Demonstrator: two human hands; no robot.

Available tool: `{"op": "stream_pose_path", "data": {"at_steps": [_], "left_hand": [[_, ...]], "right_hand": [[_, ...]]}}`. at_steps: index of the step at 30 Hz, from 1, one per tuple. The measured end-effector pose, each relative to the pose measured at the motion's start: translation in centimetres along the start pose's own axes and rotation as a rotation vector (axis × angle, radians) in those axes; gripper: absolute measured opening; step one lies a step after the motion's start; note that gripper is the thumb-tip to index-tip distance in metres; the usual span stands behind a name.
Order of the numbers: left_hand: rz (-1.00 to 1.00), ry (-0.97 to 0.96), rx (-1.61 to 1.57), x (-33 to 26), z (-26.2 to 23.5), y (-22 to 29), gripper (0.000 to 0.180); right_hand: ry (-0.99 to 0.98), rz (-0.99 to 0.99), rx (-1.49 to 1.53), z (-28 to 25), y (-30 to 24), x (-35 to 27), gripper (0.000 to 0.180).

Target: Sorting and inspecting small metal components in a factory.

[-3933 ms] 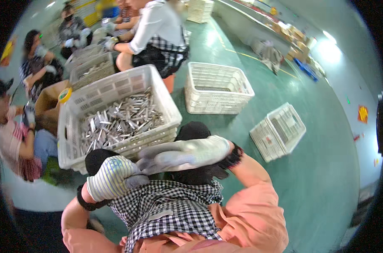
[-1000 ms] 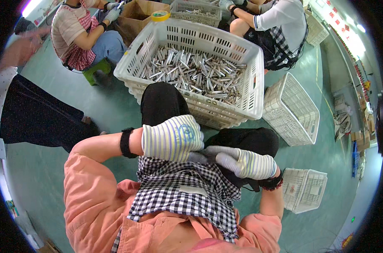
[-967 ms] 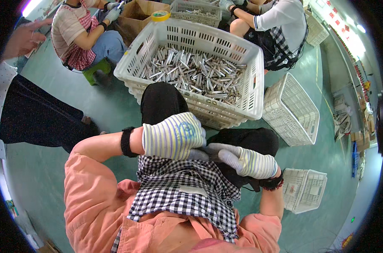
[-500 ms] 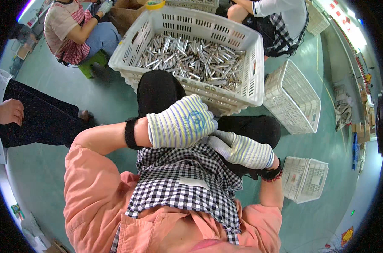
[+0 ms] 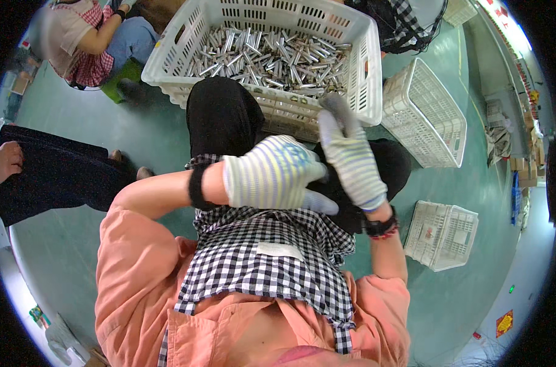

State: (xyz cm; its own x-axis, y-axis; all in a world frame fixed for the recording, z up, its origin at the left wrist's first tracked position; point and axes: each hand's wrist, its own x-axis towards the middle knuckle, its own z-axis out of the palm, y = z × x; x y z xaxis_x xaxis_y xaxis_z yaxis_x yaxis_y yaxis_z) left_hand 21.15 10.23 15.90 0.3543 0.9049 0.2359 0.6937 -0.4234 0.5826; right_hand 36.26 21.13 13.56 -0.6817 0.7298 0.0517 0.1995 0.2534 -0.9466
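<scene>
Metal tubes point(image 5: 272, 58) lay heaped in the crate point(image 5: 373, 73); the left hand point(image 5: 272, 174) had thumb and fingers apart, the right hand point(image 5: 354, 162), beside the rim point(image 5: 371, 116), blurred beyond telling. Haste, I thought, might snag it.

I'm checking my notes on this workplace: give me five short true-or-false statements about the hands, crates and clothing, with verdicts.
1. The left hand and right hand wear striped gloves. True.
2. The wearer's apron is plain red. False: the apron is black-and-white checked.
3. The large crate holds many metal pieces. True.
4. The left hand's fingers point at the large crate. False: the right hand's do.
5. A white crate is right of the large crate. True.
</scene>
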Motion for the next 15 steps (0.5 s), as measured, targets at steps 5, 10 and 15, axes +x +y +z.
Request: {"op": "stream_pose_path", "data": {"at_steps": [5,10,15], "left_hand": [[-0.213,0.034,-0.089,1.3,2.8,-0.7,0.066],[-0.199,0.103,-0.237,1.5,3.9,-1.7,0.039],[-0.164,-0.069,-0.323,1.3,2.6,-0.9,0.031]], "right_hand": [[0.139,0.141,0.063,3.0,-0.4,2.7,0.047],[0.13,0.093,0.077,2.5,0.1,4.6,0.043],[0.079,0.049,0.332,2.5,0.4,4.3,0.051]]}}
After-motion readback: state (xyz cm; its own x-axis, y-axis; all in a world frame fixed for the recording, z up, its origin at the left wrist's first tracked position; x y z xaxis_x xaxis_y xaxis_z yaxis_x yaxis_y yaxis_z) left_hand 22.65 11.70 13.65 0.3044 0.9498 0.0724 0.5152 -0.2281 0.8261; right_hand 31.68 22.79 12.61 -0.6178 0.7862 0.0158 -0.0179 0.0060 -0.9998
